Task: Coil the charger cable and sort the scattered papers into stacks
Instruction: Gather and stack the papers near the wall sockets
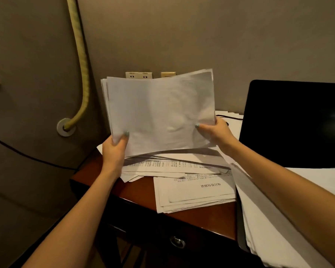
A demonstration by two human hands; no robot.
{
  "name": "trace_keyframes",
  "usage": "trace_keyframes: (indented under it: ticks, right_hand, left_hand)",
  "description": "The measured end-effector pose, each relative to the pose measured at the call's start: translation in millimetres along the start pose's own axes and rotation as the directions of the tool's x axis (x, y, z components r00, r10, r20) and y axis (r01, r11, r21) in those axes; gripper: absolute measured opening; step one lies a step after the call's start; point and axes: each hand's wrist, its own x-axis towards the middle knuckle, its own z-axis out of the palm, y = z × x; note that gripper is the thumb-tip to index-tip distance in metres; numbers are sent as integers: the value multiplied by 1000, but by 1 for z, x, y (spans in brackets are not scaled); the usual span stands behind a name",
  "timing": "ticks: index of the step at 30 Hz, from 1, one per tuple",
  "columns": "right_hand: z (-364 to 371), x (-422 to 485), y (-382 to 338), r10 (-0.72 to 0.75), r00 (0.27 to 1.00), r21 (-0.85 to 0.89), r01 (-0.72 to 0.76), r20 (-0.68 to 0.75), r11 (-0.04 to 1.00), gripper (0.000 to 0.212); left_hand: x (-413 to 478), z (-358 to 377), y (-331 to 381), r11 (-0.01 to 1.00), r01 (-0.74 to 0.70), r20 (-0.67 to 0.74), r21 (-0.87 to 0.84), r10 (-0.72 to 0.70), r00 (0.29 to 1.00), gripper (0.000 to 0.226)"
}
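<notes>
White paper sheets form one upright sheaf (pixel 159 113) at frame centre, its lower corners pinched by the left hand (pixel 114 149) and right hand (pixel 215 131). Judged step: squaring the sheaf; next, tap its lower edge on the red-brown wooden table (pixel 139 192). Count: one sheaf, one fanned printed pile (pixel 172 165) and one squarer printed pile (pixel 193 192) below it, one thin black cable (pixel 27 157) mid-left, charger unconfirmed.

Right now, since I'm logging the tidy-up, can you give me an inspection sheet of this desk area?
Surface: wooden desk, largely under paper.
Job's things: held sheaf upright; loose sheets fanned beneath; printed stack at front.
Clutter: black screen at right.
Hands: left hand and right hand grip the sheaf's lower sides.
Cables: black cable along left wall; charger or not, cannot tell.
Surroundings: wall sockets, yellowish hose, drawer pull.
</notes>
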Motion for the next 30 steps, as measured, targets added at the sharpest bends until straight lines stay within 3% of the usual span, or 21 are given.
trace_keyframes:
  ticks: [8,14,18,22,26,30]
  right_hand:
    - [-68,-45,-58,-7,998,176,19,-69,984,31]
    - [-131,-104,-69,15,984,63,-4,-179,998,23]
    - [-182,-145,-69,59,977,-20,-65,-203,998,19]
    - [-218,-183,-72,55,973,14,-53,-223,999,37]
    - [-235,-205,-74,-17,966,42,29,-259,999,24]
    - [-237,-216,-72,-77,953,34,91,-294,995,40]
  left_hand:
    - [-19,17,42,993,-15,204,-118,39,978,7]
    - [-64,59,62,992,37,441,-120,19,897,7]
    - [-99,81,55,999,7,553,-48,20,833,27]
    - [-133,109,55,998,-5,584,-69,44,811,19]
    - [-153,132,70,987,38,594,-155,62,802,21]
    - [-165,148,83,969,62,572,-239,89,815,24]
